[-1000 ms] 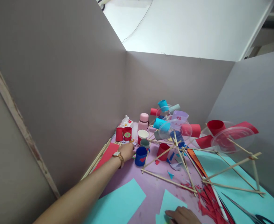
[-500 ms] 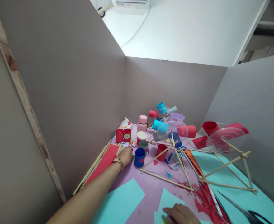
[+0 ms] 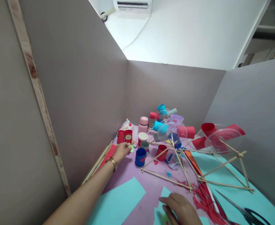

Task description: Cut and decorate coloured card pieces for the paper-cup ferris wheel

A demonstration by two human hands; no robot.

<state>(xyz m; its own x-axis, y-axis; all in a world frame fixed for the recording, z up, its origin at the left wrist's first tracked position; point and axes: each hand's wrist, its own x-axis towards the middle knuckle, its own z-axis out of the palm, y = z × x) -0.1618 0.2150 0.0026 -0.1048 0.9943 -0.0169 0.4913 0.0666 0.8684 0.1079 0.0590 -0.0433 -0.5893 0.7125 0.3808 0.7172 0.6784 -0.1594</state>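
Note:
My left hand (image 3: 122,152), with a gold watch at the wrist, pinches a small light-green paper cutout (image 3: 131,148) at the far left of the table. Just beyond it stand two red paper tubes, one red tube (image 3: 128,136) bearing a green flower. A dark blue tube (image 3: 140,157) with a red heart is to the hand's right. My right hand (image 3: 181,207) hovers low at the front over a turquoise paper piece (image 3: 158,212), thumb and forefinger apart. Beside its thumb a blurred green piece with a pink spot (image 3: 165,219) is partly hidden.
Stick frames (image 3: 167,178) carrying clear discs and coloured tubes fill the middle and right. Black scissors (image 3: 245,211) lie at the right on turquoise sheets, near red paper shreds (image 3: 204,200). A pink bottle (image 3: 143,124) and a paper cup (image 3: 142,137) stand behind. Grey panels enclose the table.
My left hand has drawn back slightly to the left with a light-green cutout now showing in its fingers. My right hand has risen a little and moved slightly left.

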